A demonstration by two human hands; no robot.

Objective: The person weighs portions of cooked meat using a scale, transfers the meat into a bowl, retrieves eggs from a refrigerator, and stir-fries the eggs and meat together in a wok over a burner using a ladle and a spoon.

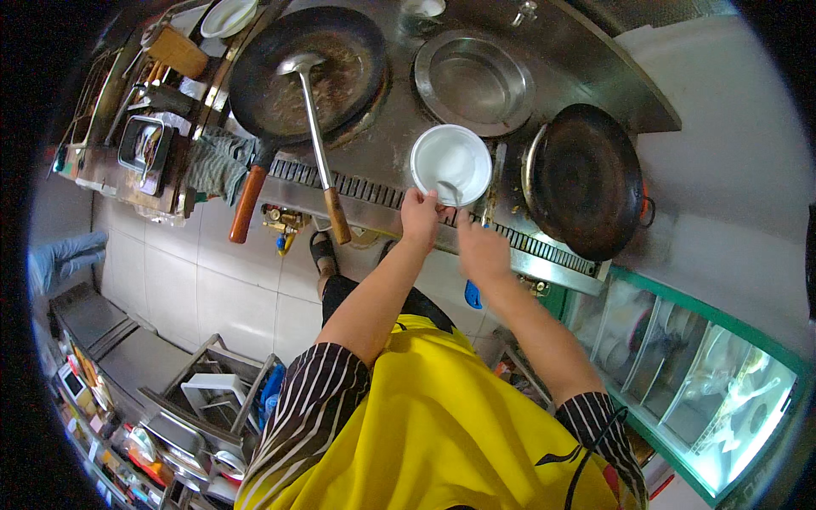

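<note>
A white bowl (452,159) is held over the front of the steel range, its open top towards me. Gripping its near rim, with the thumb on the edge, is my left hand (421,220). A spoon (451,191) dips into the bowl, and its handle runs to the fingers of my right hand (486,248), which is slightly blurred. Whitish, smooth contents or the bare inside fill the bowl; I cannot tell which. Left of the bowl, a steel ladle (313,121) with a wooden handle rests across a dark wok (347,70) holding brown liquid.
A round steel pan (475,83) sits behind the bowl. To the right, an empty black wok (583,182) leans tilted. A cloth (220,162) and a metal tray (145,143) lie at left. A green-framed glass cabinet (695,370) stands lower right. Another person's legs (67,258) show at far left.
</note>
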